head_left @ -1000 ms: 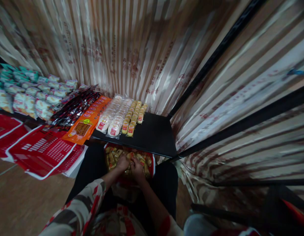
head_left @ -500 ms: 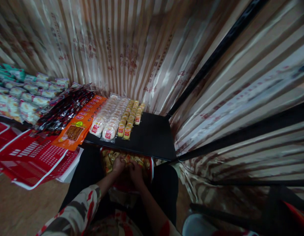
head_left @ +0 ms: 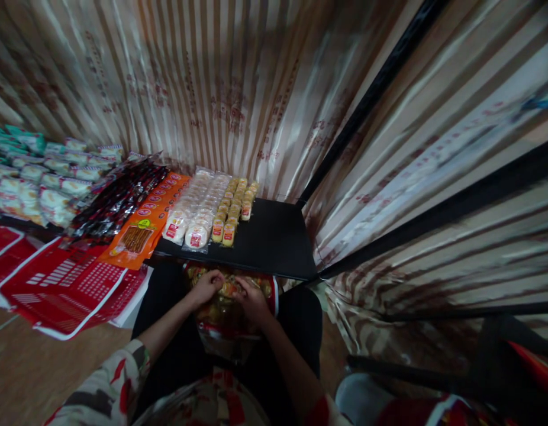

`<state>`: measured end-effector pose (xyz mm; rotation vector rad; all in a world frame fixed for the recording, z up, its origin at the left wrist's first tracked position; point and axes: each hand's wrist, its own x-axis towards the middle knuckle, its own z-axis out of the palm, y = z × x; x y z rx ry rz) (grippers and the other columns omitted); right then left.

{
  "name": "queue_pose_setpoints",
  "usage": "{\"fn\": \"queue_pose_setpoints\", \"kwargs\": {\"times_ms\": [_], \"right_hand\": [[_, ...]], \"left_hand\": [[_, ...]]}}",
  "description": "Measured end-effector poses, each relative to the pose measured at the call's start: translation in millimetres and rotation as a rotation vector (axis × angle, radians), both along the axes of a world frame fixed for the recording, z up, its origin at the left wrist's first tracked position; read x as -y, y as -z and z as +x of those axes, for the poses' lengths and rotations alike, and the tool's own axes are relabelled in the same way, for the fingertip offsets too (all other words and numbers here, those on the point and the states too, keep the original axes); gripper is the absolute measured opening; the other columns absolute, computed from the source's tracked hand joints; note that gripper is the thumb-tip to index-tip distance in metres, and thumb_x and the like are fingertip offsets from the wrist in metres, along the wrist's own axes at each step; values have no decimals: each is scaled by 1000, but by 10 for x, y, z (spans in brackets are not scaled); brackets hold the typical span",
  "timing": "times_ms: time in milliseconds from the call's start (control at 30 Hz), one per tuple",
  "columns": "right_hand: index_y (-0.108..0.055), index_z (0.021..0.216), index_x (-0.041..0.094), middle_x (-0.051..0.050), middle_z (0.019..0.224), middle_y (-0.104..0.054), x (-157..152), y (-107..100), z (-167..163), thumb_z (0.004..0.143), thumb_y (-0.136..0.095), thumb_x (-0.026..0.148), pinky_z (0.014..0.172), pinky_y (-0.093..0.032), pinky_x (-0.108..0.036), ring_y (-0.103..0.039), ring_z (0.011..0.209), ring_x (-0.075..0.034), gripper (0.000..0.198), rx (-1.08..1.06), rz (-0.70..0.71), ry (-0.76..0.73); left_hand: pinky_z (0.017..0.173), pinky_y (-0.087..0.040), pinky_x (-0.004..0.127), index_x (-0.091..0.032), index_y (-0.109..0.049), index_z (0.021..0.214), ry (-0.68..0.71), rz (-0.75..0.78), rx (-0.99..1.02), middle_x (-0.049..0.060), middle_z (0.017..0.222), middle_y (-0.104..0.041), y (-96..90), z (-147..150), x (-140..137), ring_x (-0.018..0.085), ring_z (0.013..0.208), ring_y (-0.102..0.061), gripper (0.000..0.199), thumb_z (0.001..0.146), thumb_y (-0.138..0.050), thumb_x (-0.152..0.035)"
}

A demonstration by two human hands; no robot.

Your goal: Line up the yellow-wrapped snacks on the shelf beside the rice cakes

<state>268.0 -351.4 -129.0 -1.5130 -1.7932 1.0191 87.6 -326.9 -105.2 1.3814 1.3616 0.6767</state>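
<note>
Between my knees, partly beneath the table edge, is a red container (head_left: 275, 299) with a white edge, full of gold-yellow wrapped snacks (head_left: 194, 273). Over it, my left hand (head_left: 207, 287) is closed, its fingers curled inward; whatever they grip is too dim to make out. My right hand (head_left: 252, 300) pinches a small wrapped snack (head_left: 229, 290) lying between the two hands. On the black table (head_left: 278, 236) ahead are short rows of yellow packaged snacks (head_left: 229, 213) and, beside them, rows of white round crackers (head_left: 197, 234) in clear wrap.
Left along the table lie an orange packet (head_left: 138, 236), a pile of dark shiny packets (head_left: 118, 195) and many white-and-green packets (head_left: 56, 171). Red baskets (head_left: 65, 284) with white handles stand below. Black poles (head_left: 358, 118) and a striped curtain (head_left: 238, 100) border the right and back.
My hands have moved slightly up and apart, the left one leftward, the right one rightward. The view has shifted a little; the rows on the table look the same.
</note>
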Motion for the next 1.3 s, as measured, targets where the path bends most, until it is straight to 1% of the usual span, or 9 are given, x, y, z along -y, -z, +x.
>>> {"fn": "queue_pose_setpoints", "kwargs": {"times_ms": [100, 200, 333, 467, 600, 800, 933, 1067, 1300], "right_hand": [[-54, 122, 26, -2, 100, -66, 15, -51, 72, 72, -58, 25, 55, -44, -24, -49, 52, -9, 50, -31, -108, -69], [-60, 115, 23, 0, 80, -68, 52, -118, 105, 71, -60, 31, 48, -38, -21, -45, 47, -8, 44, -98, -184, -105], [-65, 102, 21, 0, 78, -67, 106, -281, 80, 72, -59, 33, 48, -38, -20, -48, 49, -8, 33, -270, -207, -96], [-65, 94, 19, -2, 81, -67, 94, -454, 72, 69, -61, 34, 47, -40, -19, -52, 53, -9, 29, -431, -197, 16], [-63, 92, 19, -2, 80, -66, -13, -576, 127, 68, -62, 37, 45, -41, -19, -51, 53, -9, 30, -479, -125, 177], [-61, 91, 19, 0, 74, -60, -290, -699, 178, 66, -63, 42, 42, -41, -19, -46, 46, -7, 34, -498, -23, 330], [-59, 88, 18, 1, 74, -59, -527, -702, 180, 65, -64, 43, 42, -40, -20, -50, 47, -8, 34, -542, -13, 325], [-58, 87, 19, -1, 75, -61, -785, -667, 185, 65, -61, 44, 50, -47, -23, -56, 56, -12, 33, -541, 30, 334], [-59, 88, 19, -4, 80, -64, -1212, -571, 150, 71, -55, 44, 64, -49, -27, -60, 69, -16, 30, -412, 129, 320]], "left_hand": [[57, -34, 19, -15, -60, 67, 134, 22, 29, -5, 59, -49, -198, -31, -38, 9, 58, -42, 12, 64, -50, -20], [55, -32, 19, -15, -62, 68, 236, 45, 30, -5, 59, -49, -360, -21, -71, 9, 58, -42, 14, 63, -50, -19], [55, -34, 18, -14, -63, 78, 273, 103, 36, -4, 62, -51, -474, 70, -116, 8, 57, -43, 19, 67, -49, -19], [60, -41, 20, -15, -58, 100, 89, 191, 131, -2, 71, -56, -534, 219, -131, 9, 61, -49, 32, 69, -49, -20], [68, -47, 26, -16, -56, 104, -139, 359, 69, 4, 92, -60, -693, 348, -74, 12, 71, -55, 33, 72, -49, -23], [79, -48, 30, -19, -59, 94, -217, 580, -108, 4, 92, -57, -872, 562, 12, 15, 84, -57, 25, 76, -42, -16], [91, -45, 32, -19, -59, 99, -137, 499, -108, 7, 109, -55, -810, 745, -33, 16, 99, -56, 27, 79, -40, -17], [100, -39, 35, -19, -58, 110, -148, 395, -135, 9, 132, -44, -775, 869, -133, 20, 116, -49, 33, 81, -41, -20], [109, -26, 35, -16, -55, 119, -147, 316, -115, 9, 136, -44, -712, 981, -429, 20, 129, -36, 40, 83, -37, -24]]}}
